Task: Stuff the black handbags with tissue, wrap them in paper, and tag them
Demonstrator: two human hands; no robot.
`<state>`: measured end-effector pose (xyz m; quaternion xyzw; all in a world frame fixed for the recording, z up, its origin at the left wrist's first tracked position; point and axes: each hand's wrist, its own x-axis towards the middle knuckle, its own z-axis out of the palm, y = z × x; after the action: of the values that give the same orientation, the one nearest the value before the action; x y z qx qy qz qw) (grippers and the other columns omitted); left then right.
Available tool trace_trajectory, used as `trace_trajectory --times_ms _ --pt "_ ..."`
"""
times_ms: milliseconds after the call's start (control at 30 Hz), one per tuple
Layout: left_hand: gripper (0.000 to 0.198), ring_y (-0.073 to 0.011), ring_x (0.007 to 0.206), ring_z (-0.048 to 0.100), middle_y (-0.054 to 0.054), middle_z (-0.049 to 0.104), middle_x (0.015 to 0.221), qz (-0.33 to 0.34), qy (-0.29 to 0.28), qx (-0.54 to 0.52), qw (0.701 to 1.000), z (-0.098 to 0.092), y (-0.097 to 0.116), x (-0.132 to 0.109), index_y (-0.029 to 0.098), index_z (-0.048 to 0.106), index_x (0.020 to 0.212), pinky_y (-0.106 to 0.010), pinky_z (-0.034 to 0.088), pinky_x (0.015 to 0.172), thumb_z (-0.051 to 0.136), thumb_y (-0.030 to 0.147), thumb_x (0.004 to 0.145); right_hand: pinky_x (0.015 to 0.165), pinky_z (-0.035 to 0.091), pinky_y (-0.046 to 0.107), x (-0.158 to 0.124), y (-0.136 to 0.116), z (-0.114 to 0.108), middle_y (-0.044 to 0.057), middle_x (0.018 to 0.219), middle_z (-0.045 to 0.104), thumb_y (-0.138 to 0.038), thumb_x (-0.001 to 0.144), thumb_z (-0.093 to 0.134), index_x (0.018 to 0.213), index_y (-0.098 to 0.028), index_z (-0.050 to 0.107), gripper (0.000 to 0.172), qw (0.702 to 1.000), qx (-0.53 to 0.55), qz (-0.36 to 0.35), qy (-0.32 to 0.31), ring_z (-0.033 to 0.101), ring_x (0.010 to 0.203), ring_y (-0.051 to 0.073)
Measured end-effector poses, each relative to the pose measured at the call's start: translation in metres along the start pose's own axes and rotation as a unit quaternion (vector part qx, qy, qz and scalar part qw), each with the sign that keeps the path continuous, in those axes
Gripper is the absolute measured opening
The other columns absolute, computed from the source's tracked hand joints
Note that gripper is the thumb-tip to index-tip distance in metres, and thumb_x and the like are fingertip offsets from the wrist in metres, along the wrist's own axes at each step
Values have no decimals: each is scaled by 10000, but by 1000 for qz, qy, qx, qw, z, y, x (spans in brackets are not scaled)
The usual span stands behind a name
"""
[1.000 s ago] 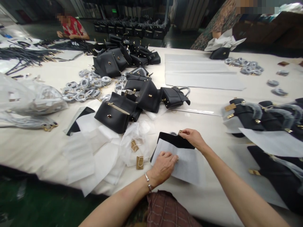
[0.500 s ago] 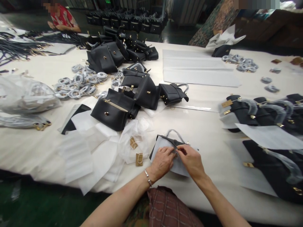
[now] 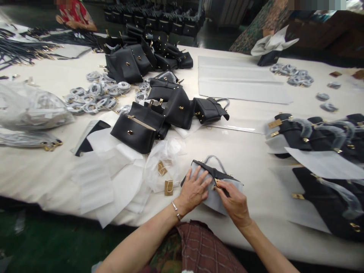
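Note:
A black handbag with a wrapped top handle lies before me on the table, a thin white sheet over its front. My left hand rests on that sheet, fingers spread and flat against the bag. At the middle of the flap my right hand pinches a small gold clasp between thumb and finger. The fingertips hide part of the clasp. Two brown tags with white string, one a square tag, lie left of the bag on crumpled clear plastic.
Several black handbags are heaped at centre left, near wrapped coiled straps. White sheets are scattered at front left. More handbags with wrapped handles line the right. A person in red is at the far left, another person's sleeve at the back.
My left hand's fingers have spread out flatter over the sheet. My right hand has shifted slightly down and right, still pinching at the flap. The view has tilted a little.

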<state>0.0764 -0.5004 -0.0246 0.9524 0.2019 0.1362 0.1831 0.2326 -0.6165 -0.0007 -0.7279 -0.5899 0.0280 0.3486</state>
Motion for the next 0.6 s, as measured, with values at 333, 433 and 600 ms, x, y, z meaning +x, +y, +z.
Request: trace_trajectory --times_ms 333,433,600 --pt "545 -314 1353 400 -120 535 1345 -88 33 -49 994 16 8 4 142 455 1294 -541 277 1163 659 307 816 889 553 350 -15 -15 1 20 1048 737 -225 945 557 1055 -257 675 165 997 -70 -29 -24 703 954 216" --pt "508 -308 1332 415 -125 537 1304 -87 54 -65 993 17 8 1 150 462 1245 -541 282 1160 666 291 802 918 533 353 -22 -14 4 25 1067 734 -218 952 554 1055 -248 678 164 995 -93 -38 -22 696 976 222" --pt "517 -329 1296 418 -134 510 1269 -88 71 -86 990 13 5 1 165 479 1200 -546 313 1141 703 298 754 1007 485 365 -31 -14 10 49 1138 714 -211 965 559 1119 -210 673 191 989 -131 -60 -28 672 1041 221"
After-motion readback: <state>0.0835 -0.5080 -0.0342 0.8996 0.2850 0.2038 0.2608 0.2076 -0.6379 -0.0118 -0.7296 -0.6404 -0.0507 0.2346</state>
